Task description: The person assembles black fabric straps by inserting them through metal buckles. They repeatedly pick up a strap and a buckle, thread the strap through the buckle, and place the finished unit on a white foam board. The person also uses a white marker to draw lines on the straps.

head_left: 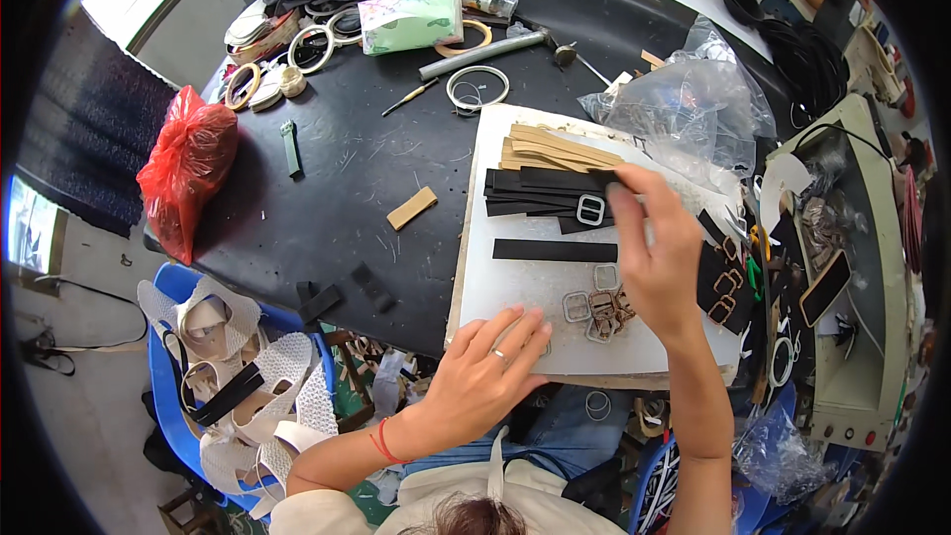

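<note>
My right hand point(656, 253) is at the right end of a stack of black straps point(535, 188), thumb and fingers closed on the end of a strap. A silver buckle point(590, 209) lies on that stack beside my thumb. My left hand point(492, 362) rests on the near edge of the white board point(477, 277), fingers stretched out and holding nothing. Between my hands is a small pile of silver and bronze buckles point(600, 309). One single black strap point(555, 251) lies straight across the board above the pile. Tan strips point(555, 147) are stacked beyond the black ones.
A red plastic bag point(188, 168) stands at the table's left. A hammer point(485, 54), rings and a tissue pack point(411, 22) lie at the back. Clear plastic bags point(693, 94) are at the back right. A blue bin point(178, 282) holds white straps below left.
</note>
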